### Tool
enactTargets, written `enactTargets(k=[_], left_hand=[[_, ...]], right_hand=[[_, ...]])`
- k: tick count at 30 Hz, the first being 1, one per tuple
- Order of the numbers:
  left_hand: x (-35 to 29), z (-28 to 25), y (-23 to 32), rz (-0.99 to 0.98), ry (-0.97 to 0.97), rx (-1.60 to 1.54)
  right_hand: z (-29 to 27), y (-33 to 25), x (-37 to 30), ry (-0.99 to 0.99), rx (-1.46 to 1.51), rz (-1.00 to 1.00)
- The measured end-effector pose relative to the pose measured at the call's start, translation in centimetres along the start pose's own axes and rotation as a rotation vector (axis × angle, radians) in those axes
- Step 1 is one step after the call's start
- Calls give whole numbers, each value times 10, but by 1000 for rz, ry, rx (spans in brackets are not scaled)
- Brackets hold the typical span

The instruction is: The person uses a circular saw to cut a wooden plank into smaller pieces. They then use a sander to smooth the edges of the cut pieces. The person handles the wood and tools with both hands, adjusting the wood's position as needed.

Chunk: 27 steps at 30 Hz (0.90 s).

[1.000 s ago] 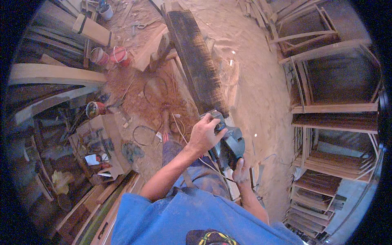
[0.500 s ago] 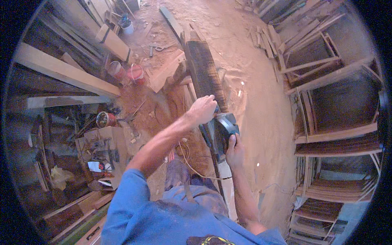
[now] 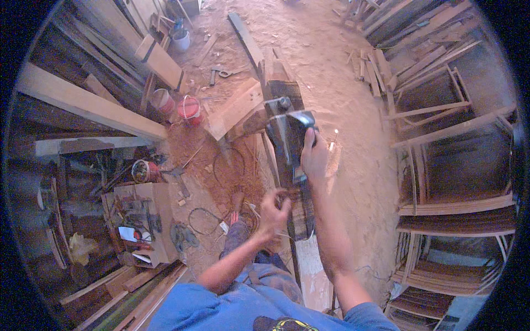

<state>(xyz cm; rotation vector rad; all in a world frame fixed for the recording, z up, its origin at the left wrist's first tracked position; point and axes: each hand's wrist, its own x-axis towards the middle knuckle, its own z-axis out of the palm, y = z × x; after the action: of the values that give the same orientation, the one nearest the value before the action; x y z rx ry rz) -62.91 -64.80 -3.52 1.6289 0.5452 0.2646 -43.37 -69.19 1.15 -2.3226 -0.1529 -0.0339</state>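
Note:
My right hand (image 3: 314,157) is closed on the rear handle of a dark electric hand planer (image 3: 290,140). The planer rests on a long dark wooden plank (image 3: 284,88), toward its far end. My left hand (image 3: 271,215) is off the planer, beside the near part of the plank. Its fingers are loosely curled and apart, slightly blurred, with nothing clear in them. A thin cord (image 3: 253,208) passes close to that hand; whether they touch I cannot tell. The planer's sole is hidden against the wood.
A red bucket (image 3: 189,109) and a paler bucket (image 3: 162,101) stand left on the sawdust-covered floor. A hammer (image 3: 213,76) lies beyond them. A wooden box (image 3: 160,220) with tools is at left. Stacked boards (image 3: 452,207) line the right side. A cable loop (image 3: 204,220) lies near my feet.
The planer has moved away from me along the plank with my right hand on it. My left hand has left the planer's front and come back toward my body.

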Motion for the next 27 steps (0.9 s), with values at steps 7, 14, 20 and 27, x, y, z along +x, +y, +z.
enactTargets(k=[7, 14, 20, 27], left_hand=[[-43, 59, -48, -471, -690, -553], [-57, -16, -28, -459, -1120, -287], [-62, -133, -118, -289, -406, 399], [-114, -164, -201, -154, 48, 590]], right_hand=[[49, -68, 102, -50, 46, -37], [96, -70, 173, 72, 185, -202], [74, -29, 120, 20, 239, -193], [-27, 34, -83, -53, 123, -74]])
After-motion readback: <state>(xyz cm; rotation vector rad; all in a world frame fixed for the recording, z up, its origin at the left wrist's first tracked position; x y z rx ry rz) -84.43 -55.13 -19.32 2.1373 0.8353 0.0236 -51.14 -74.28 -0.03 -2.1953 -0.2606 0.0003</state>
